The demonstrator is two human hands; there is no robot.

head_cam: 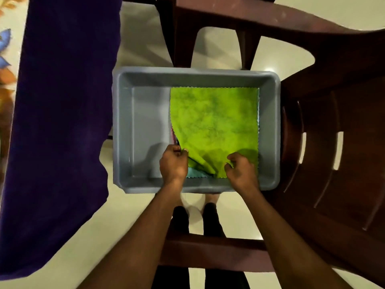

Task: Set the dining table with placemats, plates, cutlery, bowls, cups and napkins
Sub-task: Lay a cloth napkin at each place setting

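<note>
The likeliest trouble lay in the stack of cloths inside the grey tub [123, 126]: the left hand [174, 163] pinched the near-left corner of the green cloth [214, 126], the top napkin, between thumb and curled fingers, and if that pinch also caught the layers beneath, a lift would probably drag several napkins out at once or leave the pile rumpled. The right hand [239, 168] sat on the near edge of the same green cloth with its fingers curled; whether it actually gripped a fold or only pressed on it could not be told, since the fingertips were hidden against the fabric. A pull from one hand alone would likely skew the cloth against the tub's near wall and bunch it further, as it was already creased between the two hands. The tub held only cloths: the green cloth on top, filling the right part of the tub, a teal cloth [195, 173] showing under its near edge, and slivers of pink and dark fabric at its left side; the left part of the tub's floor showed bare plastic. How many cloths lay in the pile could not be counted. The tub seemed to rest over dark brown plastic chairs [333, 126] to its right and beyond it, with pale floor below. A purple cloth [62, 101] hung to the left of the tub, perhaps over the desk, and the person's feet showed just nearer than the tub.
</note>
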